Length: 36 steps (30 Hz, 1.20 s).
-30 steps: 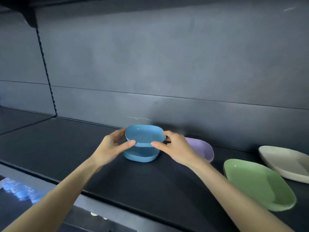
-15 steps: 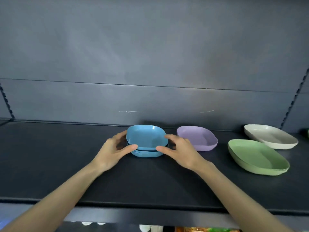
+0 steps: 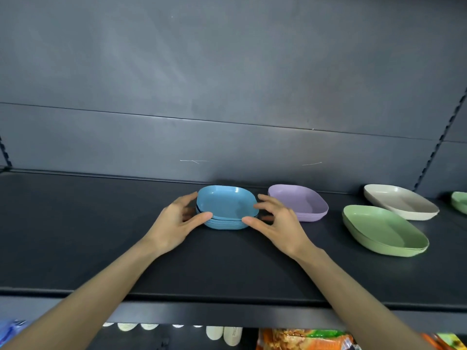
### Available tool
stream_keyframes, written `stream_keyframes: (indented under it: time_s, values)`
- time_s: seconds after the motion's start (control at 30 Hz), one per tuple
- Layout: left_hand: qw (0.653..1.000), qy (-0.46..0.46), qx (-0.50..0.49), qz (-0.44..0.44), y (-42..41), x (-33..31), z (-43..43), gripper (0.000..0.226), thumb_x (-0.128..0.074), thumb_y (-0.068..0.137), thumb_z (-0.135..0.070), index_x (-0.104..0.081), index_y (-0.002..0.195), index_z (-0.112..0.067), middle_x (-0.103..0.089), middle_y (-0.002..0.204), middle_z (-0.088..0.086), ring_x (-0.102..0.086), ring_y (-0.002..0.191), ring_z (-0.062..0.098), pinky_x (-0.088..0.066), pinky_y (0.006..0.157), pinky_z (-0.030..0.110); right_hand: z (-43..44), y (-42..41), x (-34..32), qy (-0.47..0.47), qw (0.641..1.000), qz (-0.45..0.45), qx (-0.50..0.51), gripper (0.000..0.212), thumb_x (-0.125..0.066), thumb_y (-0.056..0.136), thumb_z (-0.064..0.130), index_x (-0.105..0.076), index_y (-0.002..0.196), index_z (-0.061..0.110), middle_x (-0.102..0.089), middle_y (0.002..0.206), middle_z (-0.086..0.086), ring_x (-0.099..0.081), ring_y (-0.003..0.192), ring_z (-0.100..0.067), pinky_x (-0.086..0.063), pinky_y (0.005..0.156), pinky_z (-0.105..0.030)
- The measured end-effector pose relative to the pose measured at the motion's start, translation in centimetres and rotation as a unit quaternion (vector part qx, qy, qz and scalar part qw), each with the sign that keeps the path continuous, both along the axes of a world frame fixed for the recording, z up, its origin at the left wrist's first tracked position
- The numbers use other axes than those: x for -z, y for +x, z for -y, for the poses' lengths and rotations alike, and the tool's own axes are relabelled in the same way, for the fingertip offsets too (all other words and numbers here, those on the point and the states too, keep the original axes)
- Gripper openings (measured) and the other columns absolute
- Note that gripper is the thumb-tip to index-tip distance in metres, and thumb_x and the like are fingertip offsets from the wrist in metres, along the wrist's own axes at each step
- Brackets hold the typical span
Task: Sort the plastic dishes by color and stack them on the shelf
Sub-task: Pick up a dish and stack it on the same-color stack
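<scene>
Bottom of frame: shelf point(image 3: 75, 248) front lip, snack packets point(image 3: 303, 339) on the level below. Mid-frame, both arms reach in; left hand point(image 3: 174, 223) and right hand point(image 3: 280, 223) bracket the blue dish stack point(image 3: 226, 209) at centre. Left thumb tip touches the stack's near-left edge, right thumb tip the near-right edge, other fingers point(image 3: 267, 202) curled loosely around the sides, half open, not clamped on anything; looks like a square-up or release, stack's weight is on the shelf. To do it well: press lightly and evenly from both sides so rims nest flush, top dish looks a bit skewed vs the ones under it; then draw hands straight back, don't drag it. Right of centre: purple stack point(image 3: 300, 203) just beside the right hand, mind the knuckles. Further right: green dishes point(image 3: 384, 231), cream dish point(image 3: 401, 202), another green piece point(image 3: 461, 202) cut off at the right edge. Back panel behind everything
</scene>
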<state>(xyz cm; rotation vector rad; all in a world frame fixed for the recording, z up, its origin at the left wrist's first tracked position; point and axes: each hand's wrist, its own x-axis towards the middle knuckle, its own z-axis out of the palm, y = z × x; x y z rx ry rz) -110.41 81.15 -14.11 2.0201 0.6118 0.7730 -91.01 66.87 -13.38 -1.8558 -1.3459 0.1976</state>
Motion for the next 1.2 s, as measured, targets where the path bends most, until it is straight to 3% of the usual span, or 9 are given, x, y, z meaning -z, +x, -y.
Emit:
stream_keyframes:
  time_s: [0.07,0.2,0.37,0.43,0.57,0.63,0.83,1.1,1.2]
  values:
    - [1.000,-0.004,-0.004,-0.009,-0.1,0.1,0.1,0.050,-0.072,0.080,-0.027,-0.045,0.118,-0.044,-0.056,0.121,-0.014,-0.060,0.103,-0.001,-0.047,0.091,0.012,0.0,0.1,0.1,-0.003,1.000,-0.005,-0.009,0.052,-0.073,0.079,0.039,-0.062,0.121,0.012,-0.039,0.134,0.015,-0.058,0.110,-0.013,-0.046,0.098,-0.024]
    - [0.999,0.011,-0.011,-0.032,-0.3,0.3,-0.1,0.079,-0.072,0.066,-0.056,-0.053,0.133,-0.019,-0.058,0.129,-0.006,-0.062,0.110,0.008,-0.048,0.101,0.035,0.0,0.2,0.2,-0.003,1.000,0.002,-0.014,0.048,-0.072,0.079,0.041,-0.063,0.117,0.011,-0.051,0.139,0.001,-0.058,0.111,-0.014,-0.047,0.099,-0.027]
    - [0.997,0.037,-0.034,-0.064,-0.6,0.3,-0.1,0.101,-0.061,0.053,-0.085,-0.052,0.134,-0.025,-0.056,0.132,-0.012,-0.057,0.117,0.005,-0.044,0.105,0.036,0.1,0.3,-0.2,-0.018,0.999,0.028,-0.014,0.044,-0.070,0.082,0.041,-0.064,0.115,0.012,-0.053,0.136,0.003,-0.055,0.115,-0.010,-0.045,0.100,-0.027]
    - [0.993,0.070,-0.034,-0.087,-0.8,-0.2,0.5,0.096,-0.059,0.062,-0.081,-0.048,0.138,-0.023,-0.049,0.141,-0.010,-0.047,0.128,0.006,-0.037,0.111,0.034,0.1,0.4,-0.6,-0.040,0.998,0.055,-0.017,0.046,-0.068,0.082,0.045,-0.063,0.115,0.013,-0.054,0.135,0.005,-0.054,0.113,-0.009,-0.045,0.100,-0.031]
    - [0.976,0.171,-0.050,-0.127,-1.0,-1.8,1.1,0.062,-0.061,0.087,-0.044,-0.046,0.139,-0.015,-0.044,0.144,-0.002,-0.039,0.134,0.012,-0.025,0.108,0.018,0.4,0.4,-2.2,-0.084,0.987,0.136,-0.019,0.048,-0.064,0.085,0.047,-0.059,0.120,0.015,-0.056,0.127,0.006,-0.053,0.110,-0.013,-0.045,0.095,-0.034]
    - [0.964,0.223,-0.045,-0.139,-0.7,-3.3,1.2,0.059,-0.058,0.088,-0.044,-0.046,0.138,-0.014,-0.046,0.141,-0.002,-0.041,0.132,0.014,-0.028,0.109,0.022,0.8,0.6,-3.9,-0.099,0.980,0.174,-0.012,0.044,-0.062,0.088,0.042,-0.058,0.122,0.015,-0.058,0.121,0.003,-0.053,0.112,-0.019,-0.044,0.095,-0.035]
    - [0.910,0.364,-0.010,-0.196,2.6,-9.4,2.8,0.059,-0.054,0.092,-0.043,-0.038,0.143,-0.017,-0.041,0.146,0.003,-0.035,0.136,0.022,-0.027,0.111,0.034,3.8,2.9,-10.6,-0.128,0.949,0.279,0.070,0.042,-0.057,0.092,0.036,-0.053,0.129,0.017,-0.051,0.135,-0.004,-0.045,0.124,-0.029,-0.040,0.100,-0.041]
    - [0.862,0.464,0.040,-0.202,10.4,-15.8,9.2,0.068,-0.055,0.091,-0.045,-0.027,0.147,-0.019,-0.034,0.151,0.006,-0.032,0.138,0.025,-0.027,0.112,0.036,13.5,7.5,-17.7,-0.118,0.926,0.304,0.192,0.044,-0.060,0.090,0.032,-0.051,0.130,0.017,-0.046,0.140,-0.006,-0.043,0.127,-0.029,-0.039,0.102,-0.041]
    - [0.846,0.499,0.055,-0.179,13.5,-17.5,13.2,0.065,-0.052,0.091,-0.049,-0.029,0.145,-0.022,-0.041,0.145,0.005,-0.037,0.133,0.025,-0.031,0.107,0.036,18.9,9.1,-19.0,-0.122,0.912,0.315,0.233,0.045,-0.059,0.091,0.032,-0.049,0.132,0.016,-0.046,0.141,-0.005,-0.041,0.128,-0.028,-0.038,0.102,-0.038]
